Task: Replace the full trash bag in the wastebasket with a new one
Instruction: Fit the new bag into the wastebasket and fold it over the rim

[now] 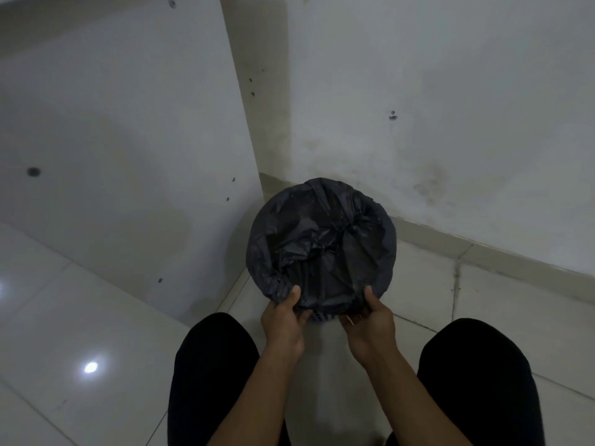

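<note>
A black trash bag point(322, 239) lines a round wastebasket standing in the corner of the room, its edge folded over the rim all the way round. Only a small perforated patch of the wastebasket point(320, 317) shows below the bag between my hands. My left hand point(285, 320) pinches the bag's folded edge at the near left of the rim, thumb on top. At the near right of the rim, my right hand point(370, 320) grips the edge the same way. The bag's inside is dark and crumpled; I cannot tell what it holds.
The basket stands where a white panel point(128, 140) on the left meets a stained white wall point(434, 107) with a tiled skirting. The floor is glossy white tile point(80, 333). My knees in black trousers point(209, 365) flank my forearms at the bottom.
</note>
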